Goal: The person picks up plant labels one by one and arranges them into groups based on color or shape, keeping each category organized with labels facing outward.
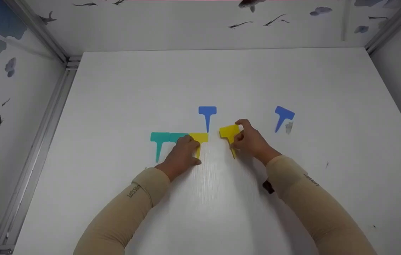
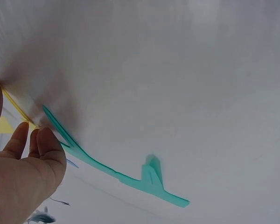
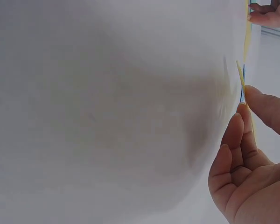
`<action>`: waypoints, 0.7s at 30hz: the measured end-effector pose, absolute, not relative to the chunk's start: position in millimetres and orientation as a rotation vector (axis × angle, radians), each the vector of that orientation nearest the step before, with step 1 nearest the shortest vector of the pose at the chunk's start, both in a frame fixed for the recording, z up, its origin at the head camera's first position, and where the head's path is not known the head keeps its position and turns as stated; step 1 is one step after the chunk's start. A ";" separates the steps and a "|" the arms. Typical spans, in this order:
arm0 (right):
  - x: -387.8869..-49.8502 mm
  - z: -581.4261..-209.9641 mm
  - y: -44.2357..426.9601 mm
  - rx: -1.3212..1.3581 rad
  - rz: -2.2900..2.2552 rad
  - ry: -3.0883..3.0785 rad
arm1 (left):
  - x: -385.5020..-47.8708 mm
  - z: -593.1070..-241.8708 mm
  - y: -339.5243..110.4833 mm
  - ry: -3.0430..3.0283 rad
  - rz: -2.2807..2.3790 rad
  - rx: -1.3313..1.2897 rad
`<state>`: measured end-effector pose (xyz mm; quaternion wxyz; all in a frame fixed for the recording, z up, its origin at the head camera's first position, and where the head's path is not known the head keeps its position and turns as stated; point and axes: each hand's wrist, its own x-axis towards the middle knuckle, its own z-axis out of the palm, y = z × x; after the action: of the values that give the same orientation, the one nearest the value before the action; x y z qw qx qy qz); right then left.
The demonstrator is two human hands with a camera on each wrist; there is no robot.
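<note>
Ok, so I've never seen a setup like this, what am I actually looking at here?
There's no robot, just a person working bare-handed. The wide picture comes from a camera worn on the head; the two close ones come from cameras on each wrist. On the white table lie two teal T-shaped tags and a yellow tag in a row, plus two blue tags. The right hand pinches a second yellow tag; the left hand touches the one in the row.

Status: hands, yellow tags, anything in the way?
Right hand pinching one yellow tag. Left hand on the other yellow tag, beside the teal pair. Nothing seen between the yellow tags; nearer blue tag just beyond.
</note>
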<state>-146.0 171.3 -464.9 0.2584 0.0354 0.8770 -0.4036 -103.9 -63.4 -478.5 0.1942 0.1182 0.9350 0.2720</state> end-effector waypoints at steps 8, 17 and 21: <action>-143.9 -465.6 159.1 0.103 -1.046 2.387 | -104.3 -478.7 -63.0 2.618 0.775 0.308; -143.9 -464.5 147.0 0.149 -1.029 2.383 | -105.0 -478.7 -64.0 2.604 0.796 0.301; -143.8 -465.1 143.8 0.143 -1.038 2.380 | -104.9 -478.0 -63.7 2.599 0.797 0.296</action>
<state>-143.8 143.8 -465.1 0.2671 0.0529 0.8820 -0.3847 -104.9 -63.7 -478.0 0.2019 0.1058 0.9309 0.2855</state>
